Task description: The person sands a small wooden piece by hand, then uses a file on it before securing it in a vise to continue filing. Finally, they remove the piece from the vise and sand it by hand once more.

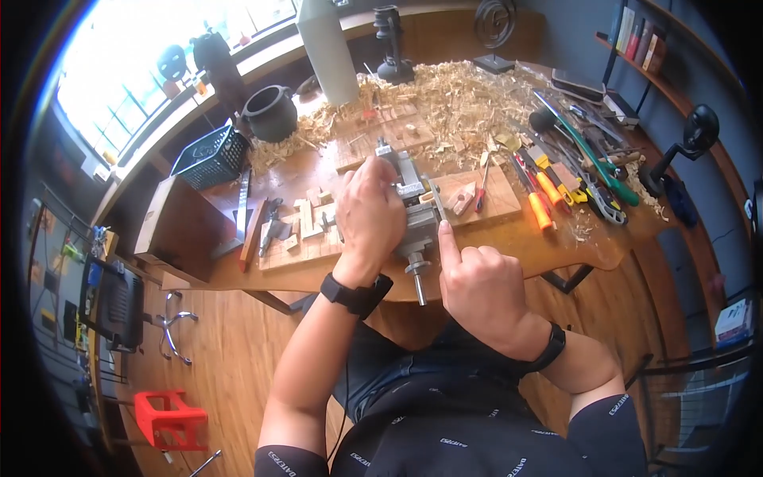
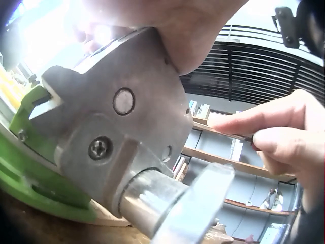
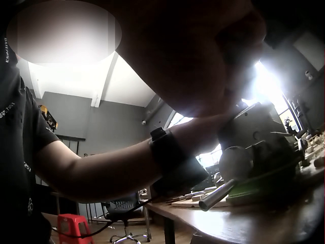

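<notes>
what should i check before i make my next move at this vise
1. Left hand placed at the vise: ok, it appears to rest against the metal.
2. Right hand clear of the vise handle: ok, there is a gap between them.
3. Right index fingertip touching the work: cannot tell, it points in close beside the vise.
4. Pale wooden piece clamped firmly: cannot tell, grip pressure does not show.
5. Red-handled screwdriver out of the way: ok, it lies apart from both hands.
6. Bench free of clutter: not ok, wood shavings heap beyond the vise.
</notes>
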Demonstrator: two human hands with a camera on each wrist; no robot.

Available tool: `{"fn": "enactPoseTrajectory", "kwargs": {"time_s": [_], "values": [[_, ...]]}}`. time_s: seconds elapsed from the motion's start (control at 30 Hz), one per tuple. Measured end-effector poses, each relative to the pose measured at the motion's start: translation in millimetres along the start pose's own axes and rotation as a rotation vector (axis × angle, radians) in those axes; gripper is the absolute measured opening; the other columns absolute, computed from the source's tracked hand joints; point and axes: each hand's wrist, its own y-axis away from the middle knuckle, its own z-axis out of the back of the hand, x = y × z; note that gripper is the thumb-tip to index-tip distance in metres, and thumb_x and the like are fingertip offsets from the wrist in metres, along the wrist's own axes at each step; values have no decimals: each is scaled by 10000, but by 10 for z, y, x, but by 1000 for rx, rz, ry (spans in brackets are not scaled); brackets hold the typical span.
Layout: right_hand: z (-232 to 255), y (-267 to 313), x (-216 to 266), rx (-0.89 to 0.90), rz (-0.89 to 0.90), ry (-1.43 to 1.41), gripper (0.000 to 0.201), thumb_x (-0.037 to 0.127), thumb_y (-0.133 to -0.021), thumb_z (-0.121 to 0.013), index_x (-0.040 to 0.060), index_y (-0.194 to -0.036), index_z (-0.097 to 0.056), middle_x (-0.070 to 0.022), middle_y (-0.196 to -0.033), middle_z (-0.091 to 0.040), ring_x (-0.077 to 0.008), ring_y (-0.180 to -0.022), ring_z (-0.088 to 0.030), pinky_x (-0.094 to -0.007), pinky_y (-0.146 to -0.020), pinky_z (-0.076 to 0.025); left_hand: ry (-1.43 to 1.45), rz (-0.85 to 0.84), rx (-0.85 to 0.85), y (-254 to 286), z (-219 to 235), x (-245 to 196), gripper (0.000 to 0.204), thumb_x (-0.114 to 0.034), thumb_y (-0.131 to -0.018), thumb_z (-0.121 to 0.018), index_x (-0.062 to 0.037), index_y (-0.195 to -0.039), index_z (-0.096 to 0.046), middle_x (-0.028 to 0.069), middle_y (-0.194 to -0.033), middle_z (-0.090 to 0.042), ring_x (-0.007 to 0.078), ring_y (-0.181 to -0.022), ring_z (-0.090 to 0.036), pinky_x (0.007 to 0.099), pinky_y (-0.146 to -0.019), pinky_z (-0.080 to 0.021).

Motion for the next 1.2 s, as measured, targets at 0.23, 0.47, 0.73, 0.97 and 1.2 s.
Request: {"fn": "enactPoseTrajectory", "kwargs": {"time_s": [0.23,0.47,0.73,0.97,1.2], "values": [[-48,14,-78,2,0,-88,523,164,-828,-655,-14,-1320,-668,-67,-641,-611,-234,-605,-645,-384,-532,-536,1,-265,92,446,249,152,649,-315,-863,-787,16,-1348,-512,243,-1403,-542,429,-1298,-513,493,-1084,-418],[39,-52,-112,6,-17,-141,521,138,-826,-661,-8,-1326,-652,-102,-666,-630,-278,-610,-656,-431,-577,-534,-58,-200,114,516,137,199,874,-325,-754,-883,-13,-1452,-459,220,-1427,-539,415,-1296,-542,491,-1072,-443],[10,-187,-189,15,16,-78,489,131,-839,-669,4,-1311,-675,-103,-659,-637,-270,-613,-662,-428,-573,-531,55,-155,51,539,1,188,863,-319,-760,-873,-23,-1463,-471,238,-1445,-529,425,-1272,-565,477,-1048,-475],[-76,-280,-230,25,0,-104,488,134,-860,-654,8,-1331,-658,-119,-691,-669,-289,-648,-683,-442,-605,-542,67,-132,63,418,-48,249,874,-321,-751,-887,-19,-1459,-472,234,-1442,-533,412,-1298,-554,478,-1071,-464],[-120,-272,-265,14,2,-149,509,129,-858,-655,15,-1354,-643,-122,-694,-663,-287,-650,-682,-442,-609,-543,137,-86,45,413,-1,268,972,-323,-704,-932,34,-1455,-428,276,-1396,-509,443,-1293,-515,473,-1092,-443]]}}
